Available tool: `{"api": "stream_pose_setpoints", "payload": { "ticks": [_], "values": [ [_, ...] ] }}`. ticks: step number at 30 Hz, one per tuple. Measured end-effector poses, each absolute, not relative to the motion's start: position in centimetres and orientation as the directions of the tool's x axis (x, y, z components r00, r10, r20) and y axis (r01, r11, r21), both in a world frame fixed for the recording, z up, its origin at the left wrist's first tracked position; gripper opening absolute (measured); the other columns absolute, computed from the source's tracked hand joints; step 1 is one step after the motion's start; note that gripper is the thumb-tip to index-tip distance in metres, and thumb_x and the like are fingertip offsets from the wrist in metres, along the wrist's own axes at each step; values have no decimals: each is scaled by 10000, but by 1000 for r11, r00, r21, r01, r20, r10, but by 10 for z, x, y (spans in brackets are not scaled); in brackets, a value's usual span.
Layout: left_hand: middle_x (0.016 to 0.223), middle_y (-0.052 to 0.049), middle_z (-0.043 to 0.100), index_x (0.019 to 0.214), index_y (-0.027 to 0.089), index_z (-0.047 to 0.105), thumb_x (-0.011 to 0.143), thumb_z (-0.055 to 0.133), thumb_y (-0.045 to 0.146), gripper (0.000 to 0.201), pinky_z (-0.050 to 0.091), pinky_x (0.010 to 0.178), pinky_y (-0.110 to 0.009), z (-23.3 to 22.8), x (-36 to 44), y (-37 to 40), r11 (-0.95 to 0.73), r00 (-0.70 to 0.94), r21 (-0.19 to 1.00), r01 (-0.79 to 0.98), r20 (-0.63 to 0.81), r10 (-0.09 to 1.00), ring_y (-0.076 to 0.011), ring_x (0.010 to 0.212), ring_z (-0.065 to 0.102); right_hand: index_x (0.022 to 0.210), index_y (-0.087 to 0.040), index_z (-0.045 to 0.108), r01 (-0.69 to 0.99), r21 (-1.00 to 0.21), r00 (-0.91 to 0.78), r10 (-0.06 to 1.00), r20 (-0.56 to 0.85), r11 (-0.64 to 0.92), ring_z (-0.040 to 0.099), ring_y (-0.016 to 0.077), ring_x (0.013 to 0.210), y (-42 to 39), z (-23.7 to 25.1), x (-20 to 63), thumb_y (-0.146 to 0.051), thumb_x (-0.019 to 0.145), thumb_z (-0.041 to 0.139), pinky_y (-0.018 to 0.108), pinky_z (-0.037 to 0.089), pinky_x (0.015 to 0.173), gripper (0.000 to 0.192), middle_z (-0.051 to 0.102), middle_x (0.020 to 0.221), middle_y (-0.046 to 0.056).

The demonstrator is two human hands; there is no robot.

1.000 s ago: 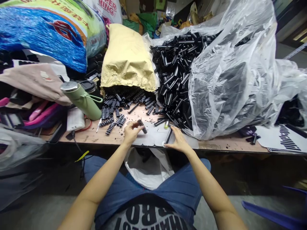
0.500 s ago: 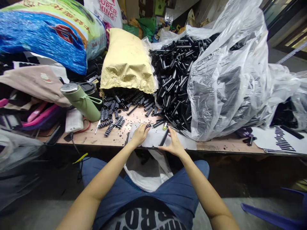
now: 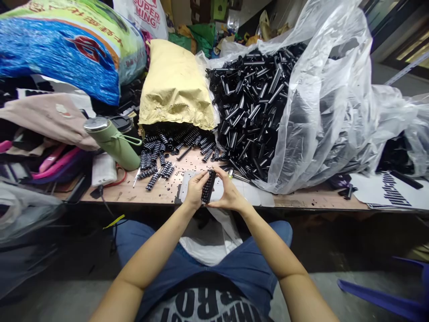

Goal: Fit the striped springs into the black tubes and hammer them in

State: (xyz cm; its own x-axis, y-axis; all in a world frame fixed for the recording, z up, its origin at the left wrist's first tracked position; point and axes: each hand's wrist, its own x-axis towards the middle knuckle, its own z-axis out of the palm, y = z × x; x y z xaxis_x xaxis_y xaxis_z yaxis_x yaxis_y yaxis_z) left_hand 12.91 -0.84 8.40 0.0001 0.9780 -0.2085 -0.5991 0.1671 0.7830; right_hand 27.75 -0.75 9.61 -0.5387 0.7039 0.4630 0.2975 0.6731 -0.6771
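One black ribbed piece [image 3: 208, 186] is pinched between both hands over the near table [image 3: 301, 202] edge; left hand [image 3: 195, 190] and right hand [image 3: 229, 195] are closed around it from either side. I judge this a fitting or checking step; next calls for a steady two-handed push along its axis. Count: ribbed pieces [image 3: 167, 147] spilling from one tan sack [image 3: 176, 85], too many to count; likewise black tubes [image 3: 250, 112] in the clear bag [image 3: 328, 103]. One green flask [image 3: 115, 143] stands left.

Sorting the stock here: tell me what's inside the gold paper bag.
Ridged black pieces spill from the open mouth of the gold paper bag onto the table. The paper hides everything deeper inside the bag, so the rest cannot be seen.
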Motion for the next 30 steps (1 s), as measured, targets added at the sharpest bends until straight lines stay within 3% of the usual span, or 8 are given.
{"api": "stream_pose_setpoints", "payload": {
  "ticks": [7,14,23,27,30],
  "values": [
    [746,-57,708,1006,91,681,591,837,348,512,580,669,-349,88,131,-10,215,-13,737,-641,-290,957,-187,653,683,1481,-198,133,362,-680,-548,736,398,637,297,289,1401,-6,91,279,-359,623,816,476,282,1163,1110,303,1481,169],
    [761,-60,707,1036,88,667,682,795,292,429,601,668,-339,88,136,-9,282,4,723,-631,-361,933,-179,645,694,1478,-201,130,327,-727,-534,753,385,604,269,285,1416,-6,88,279,-371,623,818,466,280,1167,1111,256,1502,167],
    [682,-56,682,994,72,681,767,704,188,256,587,651,-319,79,136,0,405,77,717,-567,-444,893,-151,567,663,1421,-168,221,432,-752,-422,849,319,498,376,299,1338,-7,76,272,-298,536,828,468,347,1122,1081,360,1409,173],
    [771,-84,687,1030,85,693,830,626,237,260,567,733,-361,56,136,2,401,97,844,-358,-393,914,-169,661,663,1390,-132,259,535,-732,-328,902,281,422,415,324,1288,-11,51,269,-300,499,813,497,353,1100,1062,413,1354,193],
    [958,-114,666,1122,123,680,826,608,204,315,508,887,-401,37,136,-6,70,31,993,100,-73,997,-212,881,635,1383,-108,267,597,-708,-252,926,280,377,419,341,1267,-16,30,265,-312,541,775,524,359,1079,1005,427,1333,215]
  ]
}}
